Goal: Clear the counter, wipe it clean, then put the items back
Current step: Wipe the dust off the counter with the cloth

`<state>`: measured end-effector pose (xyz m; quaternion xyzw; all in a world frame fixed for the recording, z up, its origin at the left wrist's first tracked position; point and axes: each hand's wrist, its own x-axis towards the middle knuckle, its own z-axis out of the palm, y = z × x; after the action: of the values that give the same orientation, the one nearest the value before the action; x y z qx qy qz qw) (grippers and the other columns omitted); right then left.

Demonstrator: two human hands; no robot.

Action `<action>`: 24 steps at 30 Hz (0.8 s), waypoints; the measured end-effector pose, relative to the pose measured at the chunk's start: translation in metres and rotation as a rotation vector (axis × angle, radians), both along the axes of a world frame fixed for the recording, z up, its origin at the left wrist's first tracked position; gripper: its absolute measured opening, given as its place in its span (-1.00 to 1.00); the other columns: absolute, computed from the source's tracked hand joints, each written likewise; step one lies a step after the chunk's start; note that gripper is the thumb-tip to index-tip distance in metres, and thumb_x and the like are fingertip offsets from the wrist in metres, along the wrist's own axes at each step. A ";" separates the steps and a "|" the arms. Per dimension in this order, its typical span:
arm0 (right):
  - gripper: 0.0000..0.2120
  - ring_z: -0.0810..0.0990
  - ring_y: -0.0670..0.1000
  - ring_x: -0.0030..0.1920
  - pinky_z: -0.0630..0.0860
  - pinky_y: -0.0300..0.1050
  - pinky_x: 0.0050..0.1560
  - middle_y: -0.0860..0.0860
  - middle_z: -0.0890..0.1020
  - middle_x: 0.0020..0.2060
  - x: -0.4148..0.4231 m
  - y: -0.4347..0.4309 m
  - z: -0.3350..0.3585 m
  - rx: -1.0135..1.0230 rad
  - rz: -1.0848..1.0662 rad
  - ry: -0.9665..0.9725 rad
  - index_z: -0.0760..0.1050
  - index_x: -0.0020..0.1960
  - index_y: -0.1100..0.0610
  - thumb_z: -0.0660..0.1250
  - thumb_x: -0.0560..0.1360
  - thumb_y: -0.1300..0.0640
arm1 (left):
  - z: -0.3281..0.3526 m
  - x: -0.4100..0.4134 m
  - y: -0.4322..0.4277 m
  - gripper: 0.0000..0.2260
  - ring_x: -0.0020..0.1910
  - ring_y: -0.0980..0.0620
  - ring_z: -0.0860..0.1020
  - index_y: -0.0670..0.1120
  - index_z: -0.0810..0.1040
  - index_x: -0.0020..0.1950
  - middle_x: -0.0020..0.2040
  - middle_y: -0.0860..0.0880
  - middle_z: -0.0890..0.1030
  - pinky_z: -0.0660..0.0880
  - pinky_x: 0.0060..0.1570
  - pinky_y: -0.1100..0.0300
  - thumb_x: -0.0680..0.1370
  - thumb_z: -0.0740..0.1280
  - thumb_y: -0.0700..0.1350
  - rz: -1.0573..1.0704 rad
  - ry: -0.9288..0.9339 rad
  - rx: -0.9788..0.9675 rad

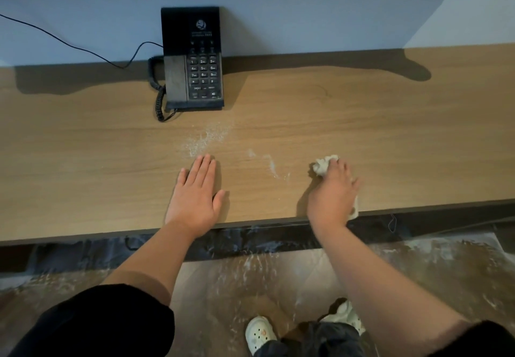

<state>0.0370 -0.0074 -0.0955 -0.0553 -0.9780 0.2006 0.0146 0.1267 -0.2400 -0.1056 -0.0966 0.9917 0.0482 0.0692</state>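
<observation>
Left hand (196, 189) lies flat on the counter (390, 133); right hand (331, 192), grip curled, holds a crumpled cloth (324, 164).

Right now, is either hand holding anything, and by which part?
The right hand grips a crumpled white cloth by its middle; the left hand lies flat, empty.

Wooden counter (362, 122). On it: black corded telephone (193, 58) at the rear, white powder smears (207, 138) mid-surface, crumpled white cloth (323, 165) toward the front.

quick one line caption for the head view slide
Right hand wipes white powder off the wooden counter with a crumpled cloth; left hand rests flat.
</observation>
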 end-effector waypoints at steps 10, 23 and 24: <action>-0.36 -0.09 -0.01 0.55 -0.31 -0.06 0.46 0.03 0.06 0.56 0.036 -0.094 0.005 -0.201 0.125 -0.059 0.05 0.55 0.15 0.17 0.53 0.37 | -0.001 0.000 0.000 -0.26 0.52 0.09 -0.29 -0.11 -0.19 0.58 0.58 -0.02 -0.21 -0.24 0.51 0.04 0.46 -0.34 0.23 0.041 -0.001 0.007; -0.62 0.28 0.14 0.44 0.16 0.05 0.43 0.12 0.39 0.41 -0.100 -0.042 0.002 -0.129 0.269 -0.002 0.33 0.42 0.20 0.10 0.62 0.23 | 0.000 0.001 0.001 -0.27 0.53 0.08 -0.28 -0.09 -0.14 0.59 0.59 -0.01 -0.17 -0.21 0.52 -0.01 0.47 -0.31 0.20 0.097 0.037 0.042; -0.62 0.26 0.12 0.45 0.12 0.02 0.44 0.12 0.37 0.43 -0.106 -0.050 -0.001 -0.076 0.342 0.011 0.32 0.43 0.21 0.11 0.62 0.17 | 0.000 0.001 0.001 -0.27 0.53 0.08 -0.28 -0.09 -0.15 0.59 0.59 -0.01 -0.18 -0.22 0.52 0.00 0.46 -0.32 0.21 0.095 0.032 0.039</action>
<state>-0.0693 -0.0575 -0.0964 0.1123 -0.9647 0.2376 -0.0163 0.1275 -0.2388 -0.1053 -0.1415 0.9859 0.0723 0.0528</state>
